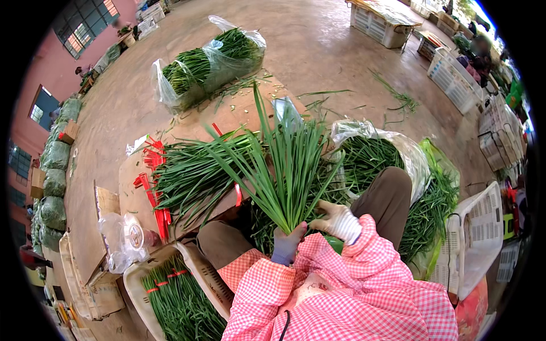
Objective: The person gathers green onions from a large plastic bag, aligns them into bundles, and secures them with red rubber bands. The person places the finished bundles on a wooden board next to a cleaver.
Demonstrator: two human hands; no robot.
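My left hand [288,244], in a grey glove with bare fingertips, is closed around the base of a fanned bunch of long green leaves [281,192], which look like garlic chives. Just right of the bunch is my right hand [337,219], in a pale striped glove, its thumb and fingers apart near the lower leaves; nothing shows between them. A loose pile of the same greens [204,170] lies on the board [136,187] in front of me. Red ties [160,213] lie along the pile's left side. Loose leaves [260,226] hang between my knees.
A plastic-wrapped bundle of greens [213,64] lies at the board's far end. Open bags of leaves [371,157] stand by my right knee, beside a white crate [469,243]. At lower left, a crate [136,281] holds red-tied bunches; a lidded cup [135,236] stands above it.
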